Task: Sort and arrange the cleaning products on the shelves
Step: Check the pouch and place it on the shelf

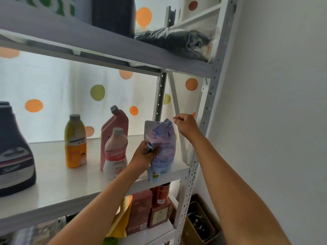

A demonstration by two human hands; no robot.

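On the white middle shelf point(74, 190), far left, stands a large dark jug point(15, 152) with a striped label, partly cut off by the frame edge. To its right, farther back, a yellow and orange bottle point(75, 142) with a grey cap stands upright and apart from its neighbours. Right of that, a tall pink bottle point(115, 133) with an angled neck stands behind a smaller pink and white bottle point(115, 154); the two overlap in view, and contact cannot be confirmed. My left hand point(144, 156) comes next: its grip is closed round the left edge of a blue and lilac refill pouch point(162, 151), which stands upright at the near right corner of the shelf, close to the front edge. My right hand point(185, 126) is raised just beside the pouch's top right corner, fingers curled with the tips pinched together; whether that grip holds the pouch cannot be determined. On the shelf below sit reddish-brown boxes point(141, 211), a yellow packet point(122, 220) and a dark red bottle point(161, 193). The upper grey shelf point(106, 50) carries a bagged dark bundle point(180, 41) at its right end.
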